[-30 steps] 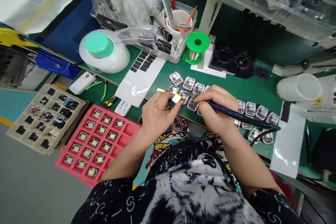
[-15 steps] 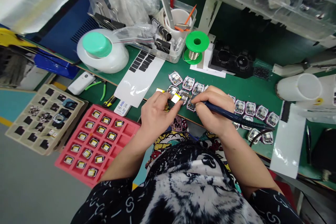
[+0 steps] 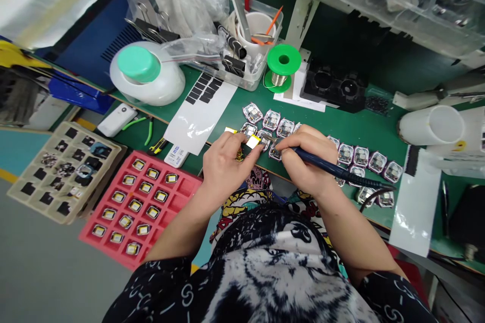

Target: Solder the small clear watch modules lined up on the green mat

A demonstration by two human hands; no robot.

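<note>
At far left, a beige tray [image 3: 36, 204] holds small dark parts. Next to it is a red tray [image 3: 178, 197] with 15 filled pockets. Behind these lie a white box [image 3: 117, 120] and green-handled pliers [image 3: 148, 133]; a bottle [image 3: 170, 81] with a teal cap stands farther back. A white sheet [image 3: 189, 128] with black labels comes next.

The left hand [image 3: 223, 166] pinches 1 white, yellow-edged cell [image 3: 253, 141] between thumb and fingers, closed with little gap, over the bench's near edge. Yellow wires [image 3: 239, 154] show beneath. Just right of the cell sits a unit [image 3: 264, 140]; the iron's tip is at it, though whether they touch is hard to tell. A green spool [image 3: 283, 60] stands behind. The right hand [image 3: 312, 156] grips the iron [image 3: 322, 162] like a pen, fingers tight around it. More units [image 3: 361, 157] lie right of that hand, then a white cup [image 3: 432, 126].
</note>
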